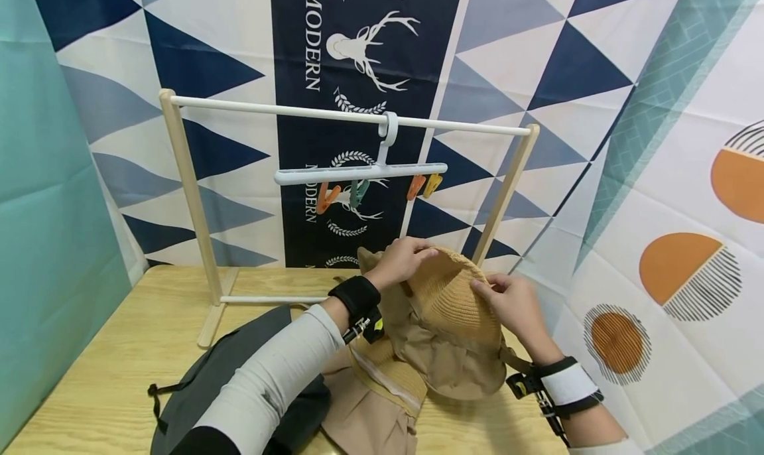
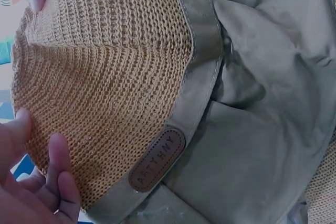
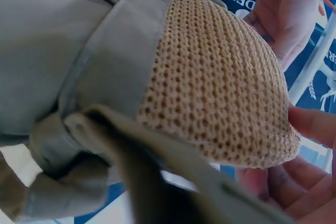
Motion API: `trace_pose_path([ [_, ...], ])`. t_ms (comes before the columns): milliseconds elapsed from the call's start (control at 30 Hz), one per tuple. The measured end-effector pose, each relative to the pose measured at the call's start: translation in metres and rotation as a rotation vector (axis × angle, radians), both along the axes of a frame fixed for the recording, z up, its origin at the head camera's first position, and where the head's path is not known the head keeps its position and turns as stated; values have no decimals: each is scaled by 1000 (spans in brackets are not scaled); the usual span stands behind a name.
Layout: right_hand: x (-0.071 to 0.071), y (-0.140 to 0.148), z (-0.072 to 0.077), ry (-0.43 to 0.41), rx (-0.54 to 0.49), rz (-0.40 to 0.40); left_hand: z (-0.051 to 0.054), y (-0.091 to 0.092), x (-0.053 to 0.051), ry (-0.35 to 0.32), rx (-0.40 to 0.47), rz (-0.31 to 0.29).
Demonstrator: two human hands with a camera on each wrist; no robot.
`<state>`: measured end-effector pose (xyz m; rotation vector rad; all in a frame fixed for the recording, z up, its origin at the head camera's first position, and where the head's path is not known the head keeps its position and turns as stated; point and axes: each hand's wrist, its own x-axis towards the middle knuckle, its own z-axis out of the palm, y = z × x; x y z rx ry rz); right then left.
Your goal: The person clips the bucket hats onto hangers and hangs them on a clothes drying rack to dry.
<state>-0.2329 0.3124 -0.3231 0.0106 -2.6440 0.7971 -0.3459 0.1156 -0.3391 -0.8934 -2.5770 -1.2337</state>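
A sun hat (image 1: 450, 296) with a tan knitted crown and a khaki cloth brim (image 1: 459, 372) hangs tilted between both hands. My left hand (image 1: 398, 264) pinches the crown's edge on its left side, thumb and fingers on either face of the knit in the left wrist view. On the other side my right hand (image 1: 514, 307) pinches the same edge. A brown oval label (image 2: 157, 159) is sewn on the hat's band. In the right wrist view a khaki strap (image 3: 142, 156) dangles in front. Beneath lies a second hat (image 1: 364, 402) of straw and pinkish-beige cloth.
Behind stands a wooden rack with a white rail (image 1: 239, 105). A pale blue hanger (image 1: 334, 174) hooks over it, carrying orange clips (image 1: 327, 197), a green clip (image 1: 358, 194) and a yellow clip (image 1: 432, 185). A dark grey cloth item (image 1: 233, 369) with a black cord lies left on the wooden table (image 1: 89, 369).
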Motion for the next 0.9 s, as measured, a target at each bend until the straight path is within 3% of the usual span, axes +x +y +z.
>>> trace_pose_path([
  [167, -5, -2, 8, -42, 37, -8, -1, 3, 2, -14, 9, 58],
  [433, -20, -6, 28, -26, 96, 20, -6, 4, 3, -11, 57, 154],
  [633, -37, -11, 44, -75, 112, 21, -9, 0, -1, -27, 56, 171],
  [900, -61, -21, 65, -140, 62, 7, -7, -3, -4, 7, 72, 164],
])
